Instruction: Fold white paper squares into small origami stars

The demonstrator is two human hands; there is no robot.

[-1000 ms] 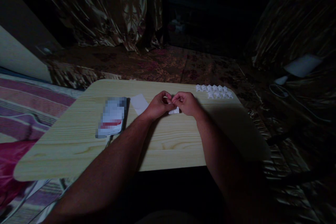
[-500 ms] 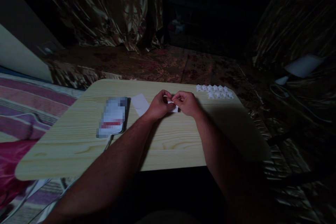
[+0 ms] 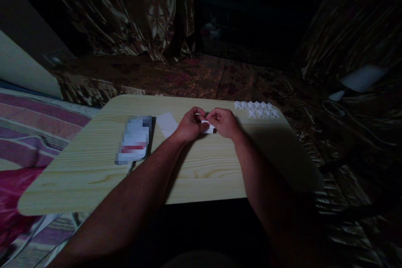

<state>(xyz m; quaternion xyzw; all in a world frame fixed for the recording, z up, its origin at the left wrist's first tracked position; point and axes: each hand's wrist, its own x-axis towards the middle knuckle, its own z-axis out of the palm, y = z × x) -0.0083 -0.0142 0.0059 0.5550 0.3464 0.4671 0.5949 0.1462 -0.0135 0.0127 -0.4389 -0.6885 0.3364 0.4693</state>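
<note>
Between my two hands is a small piece of folded white paper (image 3: 208,130), just above the pale wooden tabletop (image 3: 201,163). My left hand (image 3: 190,125) pinches it from the left, the thumb lying over its face. From the right, my right hand (image 3: 221,122) grips its upper edge with the fingertips closed. Fingers hide part of the paper, so its folds are hard to make out. A flat sheet of white paper (image 3: 167,124) lies to the left of my left hand, its near corner beside the wrist.
Several small white folded paper stars (image 3: 257,105) stand in two rows at the far right of the table. A phone-like device (image 3: 135,139), blurred out, lies on the left with a cable (image 3: 130,167). A striped bed cover (image 3: 34,111) borders the left side.
The folded paper has tilted slightly between my fingers and shows a little more of its face. Both hands stay in nearly the same place.
</note>
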